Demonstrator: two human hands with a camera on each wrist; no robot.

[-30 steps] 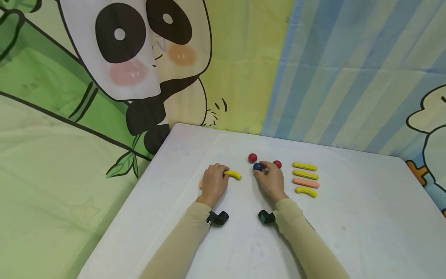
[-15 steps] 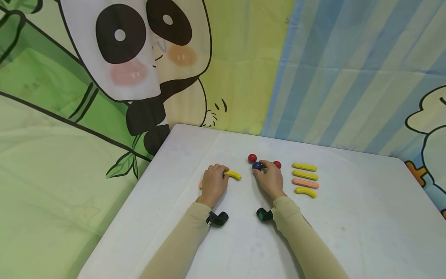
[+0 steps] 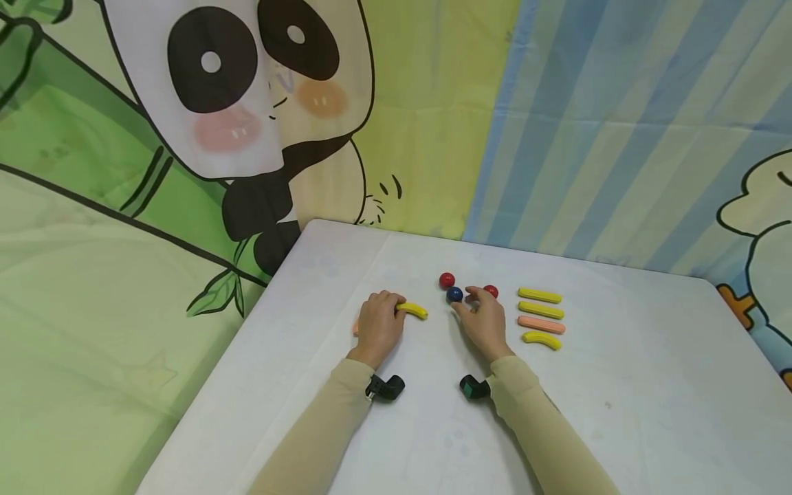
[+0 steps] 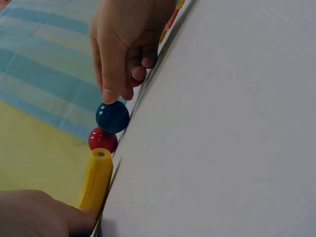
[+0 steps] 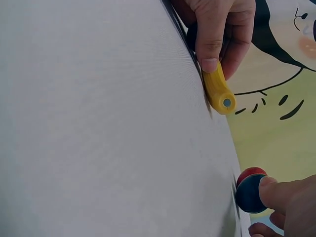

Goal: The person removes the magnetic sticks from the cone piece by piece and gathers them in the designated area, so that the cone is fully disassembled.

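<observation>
My left hand (image 3: 380, 323) pinches one end of a curved yellow banana-like piece (image 3: 413, 311) on the white table. An orange piece (image 3: 355, 328) shows partly from behind that hand. My right hand (image 3: 485, 322) is at a dark blue ball (image 3: 454, 295), its thumb and forefinger spread beside it. In the head view a gap shows between forefinger and ball; in the right wrist view the thumb overlaps the blue ball (image 5: 250, 193). Just behind the ball lies a red ball (image 3: 447, 280). Another red ball (image 3: 491, 291) is partly hidden by the right fingers.
To the right, a column holds two straight yellow sticks (image 3: 540, 295), an orange stick (image 3: 541, 324) and a curved yellow piece (image 3: 542, 340). A dark rounded thing (image 5: 191, 37) shows behind the left hand in the right wrist view. The printed backdrop (image 3: 421, 172) stands behind the table.
My right forefinger has moved off the blue ball, leaving a gap, after shifting the ball slightly left toward the red one. The left hand stays on the yellow curved piece.
</observation>
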